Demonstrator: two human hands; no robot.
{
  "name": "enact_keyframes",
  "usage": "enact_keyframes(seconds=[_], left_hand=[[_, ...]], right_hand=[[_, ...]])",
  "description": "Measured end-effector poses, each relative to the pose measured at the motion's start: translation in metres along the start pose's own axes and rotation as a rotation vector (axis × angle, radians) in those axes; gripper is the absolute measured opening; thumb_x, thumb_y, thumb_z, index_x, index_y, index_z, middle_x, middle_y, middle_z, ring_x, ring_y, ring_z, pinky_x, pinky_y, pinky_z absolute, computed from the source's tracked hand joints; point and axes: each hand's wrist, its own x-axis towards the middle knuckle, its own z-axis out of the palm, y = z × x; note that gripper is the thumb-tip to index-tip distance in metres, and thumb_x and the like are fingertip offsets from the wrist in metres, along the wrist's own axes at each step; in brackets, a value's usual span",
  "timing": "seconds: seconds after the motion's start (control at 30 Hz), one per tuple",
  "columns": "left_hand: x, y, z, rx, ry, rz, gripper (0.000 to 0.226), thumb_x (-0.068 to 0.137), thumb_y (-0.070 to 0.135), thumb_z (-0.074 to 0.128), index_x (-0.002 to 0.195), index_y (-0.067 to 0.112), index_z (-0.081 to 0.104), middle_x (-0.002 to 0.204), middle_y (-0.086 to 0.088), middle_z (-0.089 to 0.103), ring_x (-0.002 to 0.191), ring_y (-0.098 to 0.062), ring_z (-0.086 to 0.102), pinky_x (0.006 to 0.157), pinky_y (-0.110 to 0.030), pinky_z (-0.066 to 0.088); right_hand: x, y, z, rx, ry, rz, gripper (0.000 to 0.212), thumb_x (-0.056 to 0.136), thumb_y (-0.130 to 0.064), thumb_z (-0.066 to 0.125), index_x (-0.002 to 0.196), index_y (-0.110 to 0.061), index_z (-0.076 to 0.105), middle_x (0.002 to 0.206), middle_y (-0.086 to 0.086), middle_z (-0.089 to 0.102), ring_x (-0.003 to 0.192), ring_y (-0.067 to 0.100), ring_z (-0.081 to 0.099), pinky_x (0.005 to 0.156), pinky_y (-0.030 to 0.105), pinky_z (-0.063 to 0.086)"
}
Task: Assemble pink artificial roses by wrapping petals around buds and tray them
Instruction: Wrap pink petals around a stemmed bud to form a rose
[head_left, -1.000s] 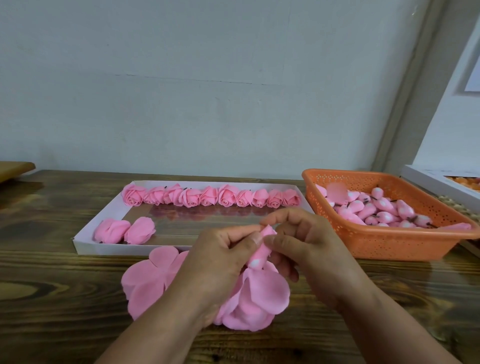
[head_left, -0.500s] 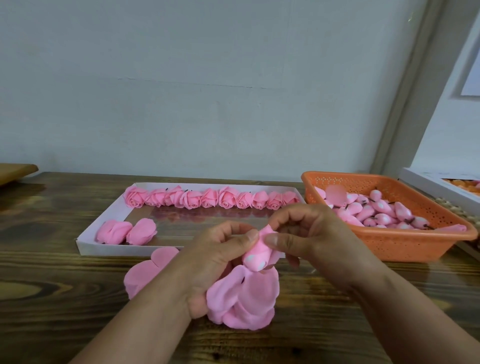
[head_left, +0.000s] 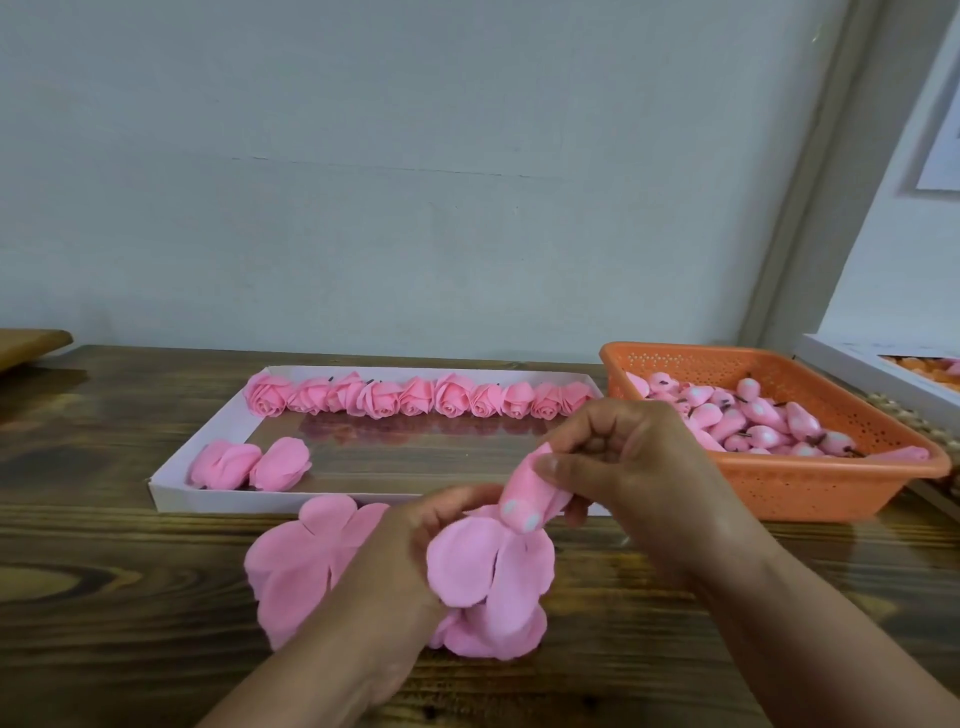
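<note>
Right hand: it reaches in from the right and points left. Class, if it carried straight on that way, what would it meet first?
Probably the left hand, just past the bud that the right hand pinches; depth is unclear, so it might pass behind it.

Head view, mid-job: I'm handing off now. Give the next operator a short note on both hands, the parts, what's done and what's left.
Right hand: pinches the bud.
Left hand: grips the petal piece hanging under the bud; wrap not yet closed.
Spare petals lie on the table, partly under the left hand.
White tray: a back row of about ten finished roses, plus two flowers at front left.
Orange basket, right: many buds left.
Left: finish this wrap, tray it, repeat.
</note>
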Motion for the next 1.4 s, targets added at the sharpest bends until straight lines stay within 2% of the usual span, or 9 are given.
enact_keyframes(seconds=[0.13,0.3,0.57,0.8,0.9,0.97,1.13,1.3,1.4], left_hand=[[-0.003,-0.001,0.003,-0.128,0.042,0.037,0.02,0.062,0.004,0.076,0.076,0.017,0.08,0.072,-0.008,0.074,0.058,-0.014,0.067,0.046,-0.021,0.051],[-0.009,-0.006,0.008,-0.147,-0.012,0.071,0.034,0.062,0.004,0.083,0.094,0.015,0.077,0.074,-0.015,0.071,0.066,-0.018,0.069,0.058,-0.022,0.054],[-0.006,-0.011,0.009,-0.196,0.055,0.053,0.039,0.053,0.026,0.073,0.087,0.009,0.078,0.07,-0.016,0.07,0.058,-0.017,0.066,0.05,-0.022,0.053],[-0.003,-0.009,0.016,-0.116,0.259,0.102,0.047,0.055,0.033,0.07,0.099,0.018,0.068,0.078,-0.017,0.073,0.07,-0.033,0.071,0.056,-0.034,0.059],[-0.003,-0.009,0.019,0.048,0.361,0.186,0.02,0.069,0.034,0.067,0.085,0.027,0.06,0.072,-0.006,0.073,0.064,-0.025,0.071,0.053,-0.034,0.058],[-0.003,-0.011,0.019,0.129,0.345,0.241,0.003,0.079,0.027,0.066,0.076,0.027,0.066,0.071,-0.005,0.072,0.064,-0.022,0.07,0.055,-0.036,0.059],[-0.006,-0.01,0.015,0.104,0.261,0.262,0.024,0.064,0.043,0.061,0.082,0.036,0.076,0.077,0.0,0.075,0.074,-0.016,0.072,0.065,-0.03,0.059],[-0.011,-0.006,0.012,0.052,0.131,0.17,0.026,0.066,0.042,0.06,0.085,0.036,0.078,0.081,-0.005,0.076,0.074,-0.016,0.07,0.055,-0.021,0.053],[-0.012,-0.001,0.01,-0.002,0.067,0.114,0.031,0.065,0.04,0.065,0.089,0.026,0.079,0.083,-0.014,0.074,0.063,-0.015,0.065,0.048,-0.017,0.047]], right_hand=[[-0.001,-0.006,0.002,-0.136,-0.001,-0.044,0.017,0.079,0.004,0.067,0.067,-0.007,0.063,0.061,0.014,0.066,0.05,0.023,0.062,0.048,0.028,0.052],[-0.005,-0.009,0.005,-0.215,0.003,-0.041,0.013,0.08,0.004,0.064,0.069,-0.004,0.064,0.054,0.005,0.063,0.045,0.011,0.057,0.045,0.026,0.049],[-0.011,-0.016,0.007,-0.264,-0.047,-0.054,0.009,0.081,-0.004,0.067,0.072,-0.006,0.066,0.063,0.01,0.066,0.058,0.026,0.064,0.055,0.045,0.055],[-0.013,-0.01,0.011,-0.167,-0.061,-0.008,0.015,0.082,0.0,0.066,0.068,-0.005,0.064,0.059,0.014,0.066,0.05,0.023,0.064,0.049,0.034,0.054],[-0.013,-0.008,0.014,-0.161,-0.062,0.012,0.013,0.082,-0.003,0.067,0.069,-0.005,0.063,0.06,0.012,0.067,0.049,0.018,0.063,0.048,0.027,0.053],[-0.013,-0.006,0.014,-0.16,-0.055,0.019,0.012,0.082,-0.003,0.067,0.07,-0.004,0.063,0.061,0.012,0.067,0.049,0.018,0.063,0.048,0.027,0.053],[-0.014,-0.005,0.012,-0.057,-0.087,0.075,0.012,0.081,0.0,0.067,0.07,-0.006,0.064,0.063,0.013,0.069,0.053,0.023,0.066,0.05,0.029,0.053],[-0.013,-0.004,0.007,0.021,-0.14,0.095,0.018,0.075,0.001,0.072,0.062,-0.011,0.067,0.087,0.0,0.068,0.056,0.026,0.066,0.055,0.039,0.056],[-0.012,-0.004,0.005,0.074,-0.192,0.101,0.015,0.076,0.002,0.071,0.064,-0.008,0.068,0.08,0.007,0.07,0.059,0.028,0.066,0.053,0.032,0.054]])
